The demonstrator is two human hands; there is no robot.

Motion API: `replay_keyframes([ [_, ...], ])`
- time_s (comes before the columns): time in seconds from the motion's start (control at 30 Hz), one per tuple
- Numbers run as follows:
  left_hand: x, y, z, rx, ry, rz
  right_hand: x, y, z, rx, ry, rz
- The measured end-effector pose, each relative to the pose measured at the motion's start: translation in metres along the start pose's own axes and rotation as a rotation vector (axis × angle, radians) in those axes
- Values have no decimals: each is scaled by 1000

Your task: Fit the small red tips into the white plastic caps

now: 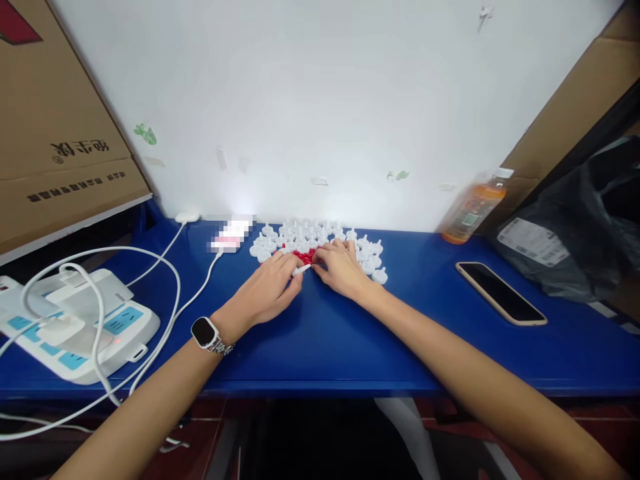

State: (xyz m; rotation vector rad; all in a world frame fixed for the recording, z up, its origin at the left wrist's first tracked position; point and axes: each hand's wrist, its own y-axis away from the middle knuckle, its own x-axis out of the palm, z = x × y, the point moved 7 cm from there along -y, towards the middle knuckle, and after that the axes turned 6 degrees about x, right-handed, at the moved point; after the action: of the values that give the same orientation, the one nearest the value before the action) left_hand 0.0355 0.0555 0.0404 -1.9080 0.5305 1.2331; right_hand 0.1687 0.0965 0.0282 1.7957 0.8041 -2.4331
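Note:
A cluster of several small white plastic caps [320, 235] lies on the blue table [420, 333] near the white wall, with a small heap of red pieces [303, 255] at its front. My left hand [267, 288], a smartwatch on its wrist, pinches a small white stick-like part [302, 269] just in front of the red pieces. My right hand [341, 267] rests palm down over the caps and red pieces, fingertips meeting the left hand's; whether it holds anything is hidden.
A white power strip [90, 333] with plugs and white cables sits at the left table edge. A phone [500, 293] lies face up at right, an orange drink bottle [473, 211] behind it, a black bag [575, 227] far right. Cardboard boxes [55, 127] lean at the left.

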Motion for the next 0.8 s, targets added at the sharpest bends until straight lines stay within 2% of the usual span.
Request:
replay_keyframes([
  [0.07, 2, 0, 1, -4, -8, -6, -7, 2, -3, 14, -147, -27],
  [0.13, 4, 0, 1, -8, -21, -15, -13, 5, -9, 62, -401, -16],
  [0.27, 6, 0, 0, -22, -52, -26, -15, 12, -16, 166, -895, 68],
  [0.4, 6, 1, -3, -32, -57, -19, -10, 14, -9, 178, -1181, 171],
  [0.57, 5, 1, -8, 5, -6, -47, -5, 13, -8, 232, -1356, 192],
  [0.8, 12, 4, -7, 53, -2, -131, -4, 14, 0, 232, -1398, 122],
])
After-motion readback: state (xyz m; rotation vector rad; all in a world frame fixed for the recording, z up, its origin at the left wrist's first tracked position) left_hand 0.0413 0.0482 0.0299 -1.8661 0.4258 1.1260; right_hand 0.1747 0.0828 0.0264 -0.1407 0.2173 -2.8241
